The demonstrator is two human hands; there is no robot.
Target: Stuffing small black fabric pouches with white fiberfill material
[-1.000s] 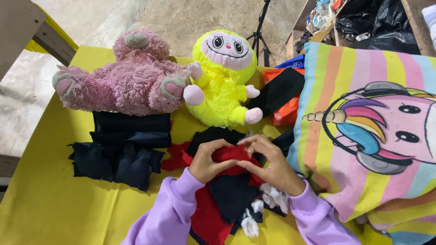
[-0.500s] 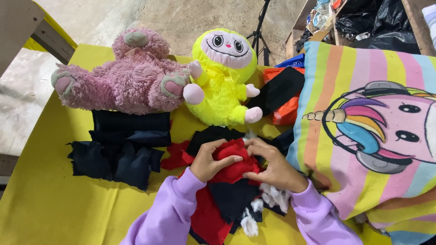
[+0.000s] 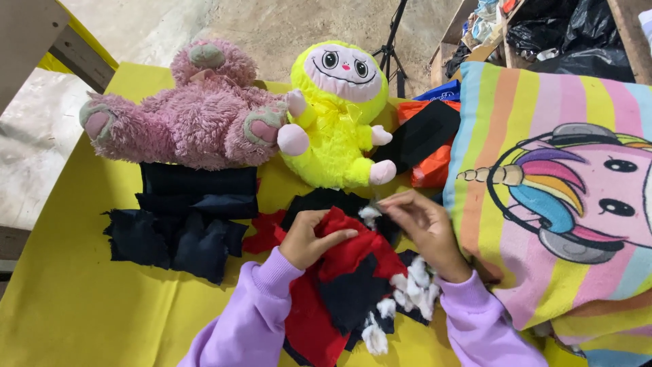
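Note:
My left hand (image 3: 314, 238) presses down on a red and black fabric piece (image 3: 343, 285) lying on the yellow table cover (image 3: 81, 306). My right hand (image 3: 422, 228) pinches a tuft of white stuffing (image 3: 369, 214) at the top opening of that fabric piece. More white stuffing (image 3: 414, 289) spills out beside my right wrist and below it. Both arms wear lilac sleeves.
A pink plush toy (image 3: 183, 115) and a bright yellow plush toy (image 3: 336, 119) lie at the back. Dark navy fabric pieces (image 3: 183, 217) lie to the left. A striped unicorn pillow (image 3: 564, 197) fills the right side. Orange and black cloth (image 3: 428, 143) sits behind.
My hands have parted: the right hand moved up and right, drawing white stuffing from the fabric piece. The left hand stays flat on the red cloth, which has opened out.

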